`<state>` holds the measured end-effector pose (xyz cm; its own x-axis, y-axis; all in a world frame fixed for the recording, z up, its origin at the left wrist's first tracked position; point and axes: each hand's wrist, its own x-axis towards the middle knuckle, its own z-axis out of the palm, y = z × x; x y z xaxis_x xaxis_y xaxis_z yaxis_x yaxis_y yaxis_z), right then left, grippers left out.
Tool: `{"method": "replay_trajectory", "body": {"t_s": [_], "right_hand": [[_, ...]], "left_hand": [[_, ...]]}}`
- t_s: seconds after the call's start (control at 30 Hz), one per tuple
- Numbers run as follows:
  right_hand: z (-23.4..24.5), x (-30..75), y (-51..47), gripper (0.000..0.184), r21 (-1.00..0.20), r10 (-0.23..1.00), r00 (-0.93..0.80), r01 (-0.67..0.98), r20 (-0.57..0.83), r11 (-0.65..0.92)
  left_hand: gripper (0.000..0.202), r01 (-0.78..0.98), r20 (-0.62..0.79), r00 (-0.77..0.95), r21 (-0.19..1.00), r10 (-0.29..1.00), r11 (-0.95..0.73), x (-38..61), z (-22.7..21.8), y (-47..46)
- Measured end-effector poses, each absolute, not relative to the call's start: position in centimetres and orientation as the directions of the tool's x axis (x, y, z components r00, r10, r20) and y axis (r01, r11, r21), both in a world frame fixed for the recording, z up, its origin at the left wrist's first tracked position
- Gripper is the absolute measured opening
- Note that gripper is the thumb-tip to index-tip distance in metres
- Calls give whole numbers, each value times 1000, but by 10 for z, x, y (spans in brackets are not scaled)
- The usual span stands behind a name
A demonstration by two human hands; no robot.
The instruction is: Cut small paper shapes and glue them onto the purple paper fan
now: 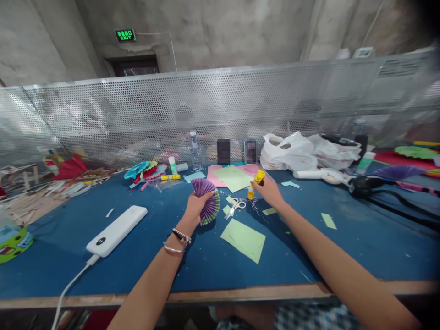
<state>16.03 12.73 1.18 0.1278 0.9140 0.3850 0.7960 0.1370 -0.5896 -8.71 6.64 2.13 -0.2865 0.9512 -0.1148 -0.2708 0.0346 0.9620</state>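
Nearest item: wooden front edge of the blue-topped table (pixel 240 293), with both bare forearms reaching out over it.

Left of the forearms: white power bank (pixel 117 230), lying flat, its cable (pixel 74 280) trailing off the front edge.

Between the arms: one loose green sheet (pixel 243 239), flat on the table top.

Left hand (pixel 195 206): bracelets at the wrist, fingers closed round the base of the purple paper fan (pixel 207 201). The fan is held just above the table, left of centre. It is fully pleated and spread to a wide arc, with a green trim along its lower edge.

Scissors (pixel 235 205): set down just right of the fan, touched by neither hand. Small green scraps (pixel 329 221) and trimmings are scattered round about.

Right hand (pixel 270 190): fingers closed on a glue stick (pixel 259 176) with a yellow end, held upright. Whether its cap is on cannot be told. A small yellow-and-white piece (pixel 250 193) sits just below it.

State of the work, as judged: cutting and pleating look finished and the gluing is in hand. No glue shows on the fan.

Behind the hands: pink and green sheets (pixel 233 178), overlapping.

Further back: a cluster of coloured fans (pixel 142 172), a water bottle (pixel 195 149) and white plastic bags (pixel 292 153).

Rear: perforated metal screen (pixel 137 110), with a lit exit sign (pixel 125 35) above it.
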Motion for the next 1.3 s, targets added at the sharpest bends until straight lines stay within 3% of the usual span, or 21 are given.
{"method": "replay_trajectory", "body": {"t_s": [0.17, 0.53, 0.67, 0.77, 0.83, 0.93, 1.07, 1.17, 1.3], "right_hand": [[13, 156, 122, 26, -503, 921, 114, 859, 373, 97], [4, 151, 119, 25, -421, 945, -20, 892, 328, 165], [12, 148, 111, 46, -433, 785, 82, 867, 615, 248], [22, 136, 95, 33, -448, 614, 137, 806, 777, 387], [25, 122, 82, 26, -454, 604, 75, 733, 794, 506], [24, 97, 64, 29, -536, 714, -85, 600, 695, 593], [14, 71, 54, 41, -723, 869, -267, 482, 416, 494], [6, 64, 54, 40, -789, 884, -383, 438, 270, 431], [0, 63, 58, 39, -876, 879, -432, 323, 201, 359]], "left_hand": [[40, -272, -116, -282, 962, 952, 37, -88, 20, 68], [38, -311, -151, -241, 948, 959, 71, -86, 23, 65], [27, -398, -223, -135, 905, 966, 153, -86, 27, 63], [19, -476, -239, -74, 861, 968, 176, -87, 29, 63], [17, -526, -223, -43, 834, 974, 168, -87, 30, 63], [15, -581, -202, 8, 796, 979, 169, -85, 30, 63], [11, -637, -175, 41, 754, 984, 160, -81, 28, 66], [11, -652, -159, 18, 746, 987, 132, -78, 25, 69], [14, -639, -135, -20, 763, 991, 91, -78, 21, 71]]}}
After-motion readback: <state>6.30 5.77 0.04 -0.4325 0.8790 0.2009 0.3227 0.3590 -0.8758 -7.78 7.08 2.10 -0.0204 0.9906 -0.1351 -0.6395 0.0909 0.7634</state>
